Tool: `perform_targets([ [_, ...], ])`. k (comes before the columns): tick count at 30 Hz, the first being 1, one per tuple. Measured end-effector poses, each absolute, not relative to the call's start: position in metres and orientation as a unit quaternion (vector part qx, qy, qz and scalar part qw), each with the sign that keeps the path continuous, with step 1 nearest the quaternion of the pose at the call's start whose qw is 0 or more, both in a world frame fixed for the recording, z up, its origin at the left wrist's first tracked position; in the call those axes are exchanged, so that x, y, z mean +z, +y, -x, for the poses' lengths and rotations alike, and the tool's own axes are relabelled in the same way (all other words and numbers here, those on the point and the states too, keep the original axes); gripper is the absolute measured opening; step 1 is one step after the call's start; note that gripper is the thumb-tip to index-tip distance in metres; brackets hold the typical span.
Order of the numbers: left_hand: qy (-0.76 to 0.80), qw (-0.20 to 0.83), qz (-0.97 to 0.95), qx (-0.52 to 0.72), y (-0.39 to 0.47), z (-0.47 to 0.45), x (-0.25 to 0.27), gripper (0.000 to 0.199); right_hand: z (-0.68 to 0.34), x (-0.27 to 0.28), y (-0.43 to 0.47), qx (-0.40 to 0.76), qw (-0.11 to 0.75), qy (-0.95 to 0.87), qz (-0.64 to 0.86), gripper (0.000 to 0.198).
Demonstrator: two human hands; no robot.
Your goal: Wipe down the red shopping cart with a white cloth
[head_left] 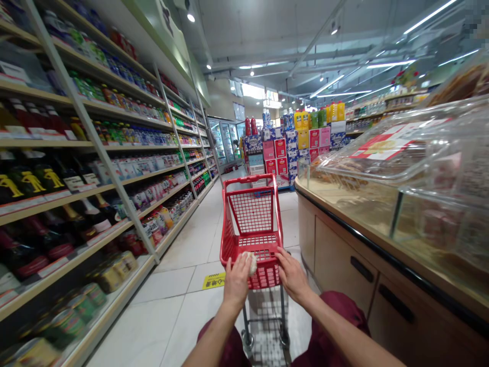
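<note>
A small red shopping cart (252,219) stands in the aisle right in front of me, its wire basket looking bare. My left hand (237,280) rests on the near left end of the cart's handle and holds a crumpled white cloth (251,261) against it. My right hand (292,275) grips the right end of the handle. Both forearms reach forward from the bottom of the view, above dark red trousers.
Long shelves (91,153) of bottles, cans and packets line the left side. A counter with clear food covers (405,168) runs along the right. Stacked drink cartons (290,148) and a fridge (225,142) stand at the aisle's far end. A yellow floor sticker (214,280) lies by the cart.
</note>
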State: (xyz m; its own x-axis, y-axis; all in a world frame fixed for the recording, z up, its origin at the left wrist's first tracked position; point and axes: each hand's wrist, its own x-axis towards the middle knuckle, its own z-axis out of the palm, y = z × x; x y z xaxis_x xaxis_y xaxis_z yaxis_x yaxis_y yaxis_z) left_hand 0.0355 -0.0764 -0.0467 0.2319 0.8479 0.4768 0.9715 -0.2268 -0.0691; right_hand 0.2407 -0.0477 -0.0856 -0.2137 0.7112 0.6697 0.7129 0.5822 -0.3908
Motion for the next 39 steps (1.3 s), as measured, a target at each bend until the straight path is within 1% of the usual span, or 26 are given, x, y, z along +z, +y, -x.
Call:
perform_targets([
  [3,-0.572,0.175,0.782,-0.176,-0.078,-0.037,-0.046,0.049,-0.246,-0.084,-0.051,-0.011,0.404,-0.787,0.466,0.039],
  [5,-0.598,0.18,0.761,-0.175,-0.08,-0.023,-0.042,0.049,-0.248,-0.084,-0.052,-0.011,0.396,-0.787,0.473,0.041],
  [8,-0.633,0.185,0.73,-0.18,-0.083,-0.014,-0.04,0.051,-0.247,-0.086,-0.053,-0.011,0.406,-0.779,0.477,0.041],
  [11,-0.593,0.172,0.762,-0.194,-0.082,-0.036,-0.044,0.05,-0.246,-0.088,-0.052,-0.015,0.418,-0.768,0.485,0.04],
  [14,-0.552,0.16,0.792,-0.207,-0.08,-0.051,-0.046,0.047,-0.249,-0.087,-0.053,-0.017,0.402,-0.774,0.489,0.04],
  [17,-0.59,0.16,0.767,-0.194,-0.081,-0.032,-0.041,0.047,-0.252,-0.085,-0.055,-0.02,0.39,-0.782,0.485,0.041],
  [21,-0.641,0.159,0.73,-0.174,-0.082,-0.018,-0.035,0.047,-0.247,-0.088,-0.058,-0.026,0.418,-0.767,0.487,0.04],
  [24,-0.603,0.151,0.765,-0.171,-0.078,-0.046,-0.04,0.045,-0.245,-0.09,-0.058,-0.032,0.429,-0.757,0.492,0.04],
  [28,-0.553,0.159,0.799,-0.174,-0.074,-0.063,-0.046,0.045,-0.251,-0.087,-0.059,-0.036,0.408,-0.766,0.496,0.04],
  [34,-0.631,0.159,0.738,-0.176,-0.075,-0.029,-0.041,0.048,-0.25,-0.088,-0.06,-0.034,0.411,-0.759,0.505,0.042],
  [39,-0.537,0.163,0.806,-0.191,-0.073,-0.066,-0.048,0.045,-0.248,-0.089,-0.06,-0.037,0.41,-0.755,0.51,0.041],
])
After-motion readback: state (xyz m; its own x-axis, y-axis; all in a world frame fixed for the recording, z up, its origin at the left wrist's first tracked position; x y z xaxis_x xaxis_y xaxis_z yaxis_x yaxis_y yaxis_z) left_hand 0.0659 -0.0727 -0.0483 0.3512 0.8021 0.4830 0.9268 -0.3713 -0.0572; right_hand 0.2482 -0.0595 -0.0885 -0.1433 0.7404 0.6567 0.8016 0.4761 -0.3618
